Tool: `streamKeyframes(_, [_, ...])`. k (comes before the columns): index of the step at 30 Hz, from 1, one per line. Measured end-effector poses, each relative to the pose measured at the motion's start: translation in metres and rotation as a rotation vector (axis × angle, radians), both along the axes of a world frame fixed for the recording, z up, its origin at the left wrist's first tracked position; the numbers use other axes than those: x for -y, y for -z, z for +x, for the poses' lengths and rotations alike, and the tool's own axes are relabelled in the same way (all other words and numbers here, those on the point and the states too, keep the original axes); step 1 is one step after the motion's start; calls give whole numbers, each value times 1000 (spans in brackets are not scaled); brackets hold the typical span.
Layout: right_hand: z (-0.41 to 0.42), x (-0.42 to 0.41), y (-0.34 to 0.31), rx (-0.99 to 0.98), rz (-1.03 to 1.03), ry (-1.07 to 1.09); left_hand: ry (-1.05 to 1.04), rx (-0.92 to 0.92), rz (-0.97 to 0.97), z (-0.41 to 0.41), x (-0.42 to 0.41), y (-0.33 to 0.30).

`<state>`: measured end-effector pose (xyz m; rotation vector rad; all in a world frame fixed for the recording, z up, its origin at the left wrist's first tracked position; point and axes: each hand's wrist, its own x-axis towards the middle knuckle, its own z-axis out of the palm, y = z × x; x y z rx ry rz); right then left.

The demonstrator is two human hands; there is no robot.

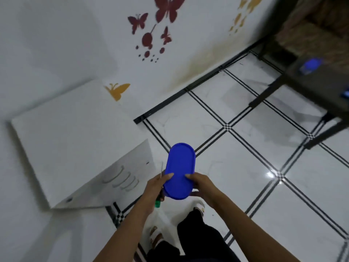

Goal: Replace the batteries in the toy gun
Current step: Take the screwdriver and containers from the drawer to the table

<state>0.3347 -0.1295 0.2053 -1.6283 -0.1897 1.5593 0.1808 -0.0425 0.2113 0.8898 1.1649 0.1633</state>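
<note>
Both hands grip a smooth blue oval plastic container (179, 171): left hand (155, 188) at 9 o'clock, also clutching a green-handled screwdriver (158, 202); right hand (201, 188) at 3.

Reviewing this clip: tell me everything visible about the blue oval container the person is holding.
The blue container shows a smooth, plastic-looking oval lid with a raised rim; what is under the lid is hidden. It is held in the air above the tiled floor, its long axis pointing away from the person. The left hand and right hand grip its near end from either side, thumbs on the lid.
</note>
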Motion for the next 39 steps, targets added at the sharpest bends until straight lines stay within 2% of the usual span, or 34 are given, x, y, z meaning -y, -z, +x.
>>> streamKeyframes(3, [33, 20, -12, 16, 18, 168, 101, 11, -41, 44, 0, -12])
streamKeyframes(7, [95, 45, -26, 67, 55, 296, 154, -80, -19, 116, -8, -21])
streamKeyframes(12, [187, 71, -35, 118, 103, 413, 221, -19, -61, 213, -13, -28])
streamKeyframes(19, [320, 97, -56, 197, 138, 492, 309, 70, 30, 364, 2, -51])
streamKeyframes(26, [432, 108, -65, 234, 156, 631, 454, 43, 176, 504, 15, -66])
streamKeyframes(39, [702, 75, -59, 246, 115, 816, 588, 32, 294, 804, -42, -60])
